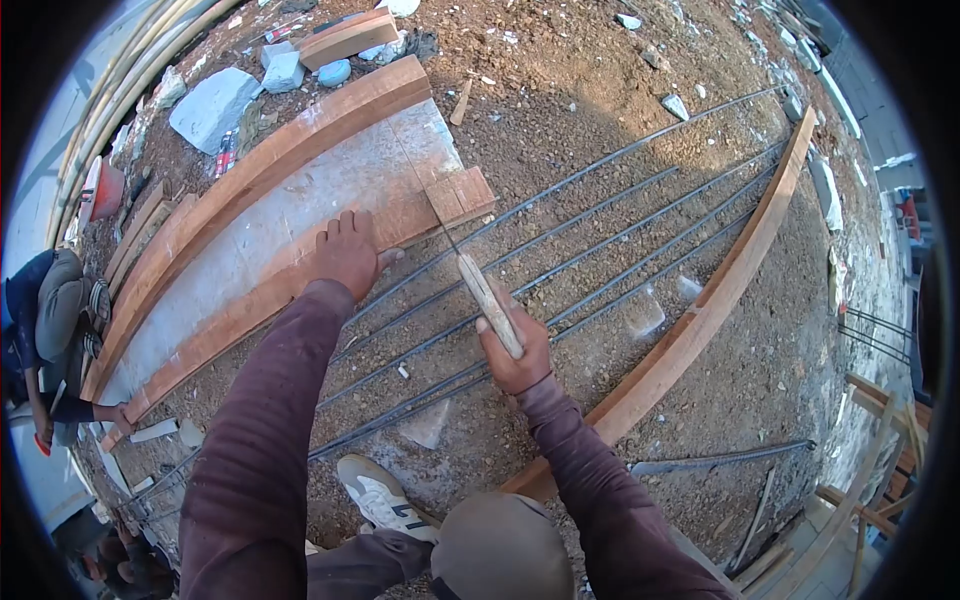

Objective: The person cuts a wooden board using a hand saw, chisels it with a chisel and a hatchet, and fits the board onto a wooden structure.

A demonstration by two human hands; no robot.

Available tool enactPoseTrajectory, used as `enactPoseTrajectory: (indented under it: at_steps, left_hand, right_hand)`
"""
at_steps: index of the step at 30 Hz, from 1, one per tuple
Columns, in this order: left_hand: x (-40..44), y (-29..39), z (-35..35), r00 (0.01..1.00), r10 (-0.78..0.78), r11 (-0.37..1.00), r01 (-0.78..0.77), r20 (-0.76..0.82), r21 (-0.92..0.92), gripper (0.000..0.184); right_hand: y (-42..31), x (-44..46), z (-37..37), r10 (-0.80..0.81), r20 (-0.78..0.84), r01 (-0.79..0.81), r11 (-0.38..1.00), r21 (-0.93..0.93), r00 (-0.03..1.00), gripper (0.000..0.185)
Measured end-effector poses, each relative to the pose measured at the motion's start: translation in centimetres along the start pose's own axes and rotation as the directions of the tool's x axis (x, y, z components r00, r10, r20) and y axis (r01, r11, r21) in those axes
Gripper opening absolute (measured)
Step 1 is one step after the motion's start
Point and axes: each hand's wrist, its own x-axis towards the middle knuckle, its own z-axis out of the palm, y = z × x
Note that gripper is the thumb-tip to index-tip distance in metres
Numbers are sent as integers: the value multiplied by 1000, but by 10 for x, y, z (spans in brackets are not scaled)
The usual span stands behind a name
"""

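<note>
My right hand (518, 345) is closed round the pale wooden handle of a handsaw (487, 300). The saw's thin blade, seen nearly edge-on, crosses a reddish wooden beam (405, 215) close to its squared end. Farther left on that beam lies my left hand (345, 250), fingers bent over its far side and thumb stretched out along the near side. A pale, dusty board (300, 190) shows between this beam and a curved wooden beam (260, 165) beyond it. How deep the blade sits in the wood I cannot tell.
Several steel rods (600, 205) lie across the gravelly soil. Another curved beam (690, 330) runs along the right. Stones (215, 108) and a wood block (348, 38) sit at the back left. At far left, another person's hand (115, 417) touches the sawn beam's other end.
</note>
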Motion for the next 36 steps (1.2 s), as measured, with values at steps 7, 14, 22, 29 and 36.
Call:
enactPoseTrajectory:
  at_steps: [7,14,22,29,36]
  left_hand:
    - [3,7,-10,997,-43,998,46,59,-39,70]
    - [-3,2,-4,999,-28,999,29,15,-34,71]
    - [-1,4,-3,999,-33,999,32,-16,-37,69]
    - [-3,6,-3,999,-14,999,15,33,-30,69]
    - [2,4,-8,997,-28,999,30,67,-35,69]
  right_hand:
    - [-62,-81,-61,106,68,-99,990,-104,992,50]
    - [-58,-4,-22,234,99,-237,972,15,967,49]
    - [-15,-47,-36,125,39,-123,991,-44,991,48]
    - [-30,-33,-17,169,84,-174,983,59,982,50]
    - [-18,-81,-33,171,17,-172,985,28,985,52]
